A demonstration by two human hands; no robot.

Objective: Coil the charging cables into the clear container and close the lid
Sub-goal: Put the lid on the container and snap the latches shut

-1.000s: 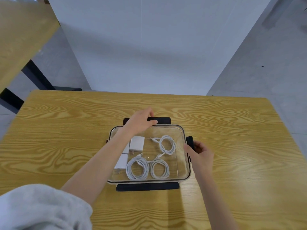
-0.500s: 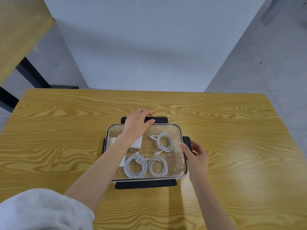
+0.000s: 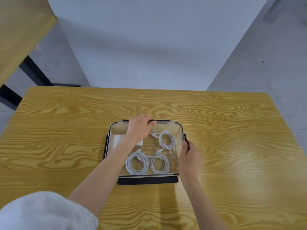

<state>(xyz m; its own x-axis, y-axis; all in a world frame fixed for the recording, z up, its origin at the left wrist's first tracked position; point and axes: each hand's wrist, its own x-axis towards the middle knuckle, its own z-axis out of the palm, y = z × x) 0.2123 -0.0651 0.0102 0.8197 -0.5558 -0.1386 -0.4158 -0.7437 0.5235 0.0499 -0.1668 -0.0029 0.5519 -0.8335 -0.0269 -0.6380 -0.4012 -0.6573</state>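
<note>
The left hand [image 3: 138, 127] is lying palm-down across the far edge of the clear lid [image 3: 167, 126], its fingers curling over the black far latch [image 3: 162, 120] and pressing on it. The right hand [image 3: 190, 157] is resting against the right side of the clear container [image 3: 180, 165], its thumb and fingers closing round the black right latch [image 3: 185, 139].

The lid is sitting on the container, which is lying near the middle of the wooden table [image 3: 66, 138]. A black near latch [image 3: 147, 180] is sticking out flat along the front edge, and a black left latch [image 3: 105, 146] is running down the left side.

Through the lid three coiled white charging cables are showing: one far-right cable [image 3: 167, 140] just beside the left hand's fingers, one near-left cable [image 3: 137, 163], and one near-middle cable [image 3: 159, 164] touching it. A white power adapter [image 3: 119, 141] is lying in the far-left part, partly hidden under the left forearm.

A rolled white sleeve [image 3: 44, 211] is covering the left upper arm at the bottom corner. Beyond the table a white wall panel [image 3: 141, 44] is standing, with another wooden table [image 3: 20, 34] to the far left.
</note>
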